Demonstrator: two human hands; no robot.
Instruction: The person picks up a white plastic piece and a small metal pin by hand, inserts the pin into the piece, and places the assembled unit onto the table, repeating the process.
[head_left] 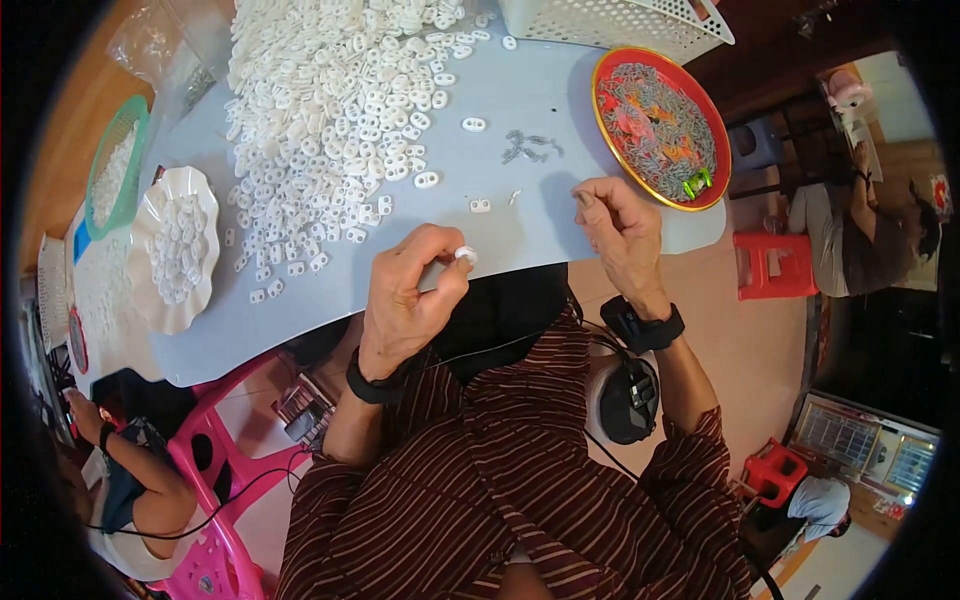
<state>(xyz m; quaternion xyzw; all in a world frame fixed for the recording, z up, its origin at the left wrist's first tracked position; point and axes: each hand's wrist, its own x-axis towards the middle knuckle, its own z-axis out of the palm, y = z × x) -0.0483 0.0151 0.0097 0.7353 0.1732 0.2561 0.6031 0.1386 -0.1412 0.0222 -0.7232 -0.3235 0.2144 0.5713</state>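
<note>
My left hand (410, 295) is closed, with a small white plastic piece (466, 255) pinched between thumb and forefinger above the table's near edge. To its right, my right hand (625, 235) hovers over the table with thumb and forefinger pressed together; what they hold, if anything, is too small to make out. Between the hands lies a white two-holed piece (480, 205), with a tiny pale bit (515, 197) beside it. A few thin grey pieces (530, 147) are scattered farther back. Beyond my left hand spreads a large heap of white two-holed pieces (330, 110).
A red gold-rimmed tray (597, 110) of thin grey pieces stands right. Left are a scalloped white dish (145, 270) of white pieces and a green basket (98, 170). A white perforated basket (620, 28) sits at the back. Other people sit at both sides.
</note>
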